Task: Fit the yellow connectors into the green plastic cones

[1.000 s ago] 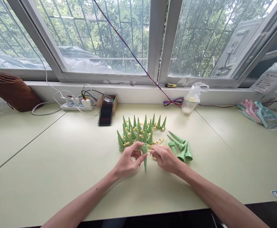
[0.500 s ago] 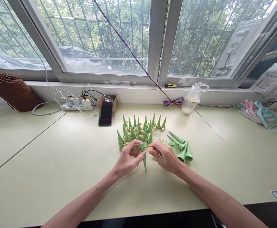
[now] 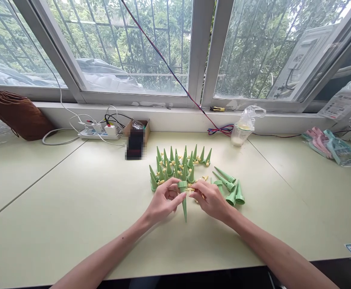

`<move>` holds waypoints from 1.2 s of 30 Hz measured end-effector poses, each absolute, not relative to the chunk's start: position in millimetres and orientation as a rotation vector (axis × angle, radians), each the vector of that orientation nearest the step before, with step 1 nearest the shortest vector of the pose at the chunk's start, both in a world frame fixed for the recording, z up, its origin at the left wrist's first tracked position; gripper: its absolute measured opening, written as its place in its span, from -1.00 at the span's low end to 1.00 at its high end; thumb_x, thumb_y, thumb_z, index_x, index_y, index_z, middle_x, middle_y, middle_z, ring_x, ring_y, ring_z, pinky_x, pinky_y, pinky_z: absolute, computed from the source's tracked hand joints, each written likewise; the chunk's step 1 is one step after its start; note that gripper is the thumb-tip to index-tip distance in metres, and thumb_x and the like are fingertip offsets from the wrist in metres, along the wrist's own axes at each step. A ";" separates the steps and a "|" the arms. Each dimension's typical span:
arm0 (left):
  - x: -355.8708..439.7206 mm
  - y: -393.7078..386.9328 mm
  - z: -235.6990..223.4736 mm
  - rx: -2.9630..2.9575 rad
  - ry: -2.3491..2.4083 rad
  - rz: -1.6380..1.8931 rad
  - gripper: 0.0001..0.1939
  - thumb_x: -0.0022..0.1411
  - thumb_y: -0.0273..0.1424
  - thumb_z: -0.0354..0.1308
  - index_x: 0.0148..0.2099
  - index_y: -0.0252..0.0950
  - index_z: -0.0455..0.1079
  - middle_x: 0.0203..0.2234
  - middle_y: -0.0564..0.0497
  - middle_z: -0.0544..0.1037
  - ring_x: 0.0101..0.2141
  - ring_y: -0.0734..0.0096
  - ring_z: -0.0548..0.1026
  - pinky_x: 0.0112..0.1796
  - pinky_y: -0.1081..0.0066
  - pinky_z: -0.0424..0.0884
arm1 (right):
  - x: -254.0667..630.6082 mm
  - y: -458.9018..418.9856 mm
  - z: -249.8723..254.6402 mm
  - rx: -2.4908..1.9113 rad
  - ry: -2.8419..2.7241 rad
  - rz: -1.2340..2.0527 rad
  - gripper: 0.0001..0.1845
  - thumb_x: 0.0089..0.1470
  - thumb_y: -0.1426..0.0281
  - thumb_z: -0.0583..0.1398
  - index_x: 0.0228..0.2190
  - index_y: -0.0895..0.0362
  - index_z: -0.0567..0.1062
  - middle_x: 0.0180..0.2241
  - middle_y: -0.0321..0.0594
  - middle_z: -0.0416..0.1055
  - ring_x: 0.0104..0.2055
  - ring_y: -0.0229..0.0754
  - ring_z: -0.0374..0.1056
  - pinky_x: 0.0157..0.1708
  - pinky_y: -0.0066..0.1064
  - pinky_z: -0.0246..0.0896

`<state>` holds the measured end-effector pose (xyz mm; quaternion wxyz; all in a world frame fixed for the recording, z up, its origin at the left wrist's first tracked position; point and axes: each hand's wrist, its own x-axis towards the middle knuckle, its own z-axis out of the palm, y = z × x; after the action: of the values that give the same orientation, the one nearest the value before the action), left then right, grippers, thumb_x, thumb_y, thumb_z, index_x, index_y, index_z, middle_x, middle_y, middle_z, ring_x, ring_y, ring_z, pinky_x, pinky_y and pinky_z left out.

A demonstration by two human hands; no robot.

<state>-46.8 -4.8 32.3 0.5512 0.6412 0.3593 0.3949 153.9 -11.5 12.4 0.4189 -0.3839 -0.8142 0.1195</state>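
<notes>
Between the fingers and thumb of my left hand (image 3: 164,200) is a green plastic watering spike (image 3: 184,208), its wide collar up and its tip pointing down. My right hand (image 3: 210,198) is closed at the spike's right side, pinching a small yellow valve (image 3: 190,189) against or very near the spike's body; whether it is seated cannot be made out. Behind my hands several green spikes (image 3: 168,166) stand tip up in rows, with yellow valves at their bases. To the right lie loose green spikes (image 3: 231,186), and a loose yellow valve (image 3: 205,178) rests beside them.
At the back stand a power strip (image 3: 98,134) with cables, a small cardboard box (image 3: 143,132) and a plastic cup in a bag (image 3: 241,132). A brown pouch (image 3: 19,116) lies at the left; packaged pink and teal items (image 3: 332,146) lie at the right.
The view has shifted slightly. My left hand keeps its hold on the green spike, and my right fingers have turned a little around the yellow valve at its side.
</notes>
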 end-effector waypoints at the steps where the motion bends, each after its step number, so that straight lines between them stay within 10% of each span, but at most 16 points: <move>1: -47.1 -5.0 31.5 1.530 0.849 0.931 -0.70 0.27 -0.21 0.21 -0.08 -0.27 0.29 -0.51 0.14 0.37 -0.63 0.61 0.26 -0.66 0.56 0.34 | 154.0 -11.4 12.6 -0.961 -2.044 0.297 -0.67 0.38 0.21 0.02 -0.36 0.11 0.40 -0.50 -0.26 0.31 -0.50 -0.26 0.15 -0.50 -0.45 0.04; 14: -45.8 -9.3 23.1 1.920 0.869 0.928 -0.78 0.31 -0.30 0.16 -0.06 -0.26 0.29 -0.65 0.23 0.19 -0.62 0.55 0.21 -0.52 0.51 0.27 | 151.7 -10.4 9.3 -1.007 -2.037 0.265 -0.56 0.41 0.31 -0.11 -0.56 0.08 0.08 -0.63 -0.38 0.07 -0.59 -0.30 -0.08 -0.55 -0.42 -0.16; 27: -44.0 -10.8 17.1 2.244 0.722 1.119 -0.85 0.32 -0.49 0.12 -0.06 -0.28 0.32 -0.44 0.06 0.42 -0.59 0.61 0.29 -0.53 0.56 0.32 | 150.7 -12.3 10.2 -1.025 -2.026 0.350 -0.59 0.36 0.38 -0.08 -0.56 0.09 0.02 -0.64 -0.40 0.01 -0.61 -0.33 -0.12 -0.53 -0.41 -0.19; 36: -44.9 -11.6 25.5 2.045 0.829 1.037 -0.86 0.30 -0.43 0.16 -0.09 -0.28 0.32 -0.64 0.21 0.23 -0.63 0.59 0.23 -0.55 0.54 0.28 | 149.2 -13.6 12.5 -1.044 -1.954 0.332 -0.57 0.37 0.34 -0.02 -0.57 0.10 0.14 -0.63 -0.39 0.07 -0.59 -0.33 -0.06 -0.53 -0.43 -0.13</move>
<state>-44.9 -11.6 25.5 0.3445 0.7873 0.3194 0.3994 149.2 -13.6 12.5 0.4356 -0.4194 -0.7852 0.1335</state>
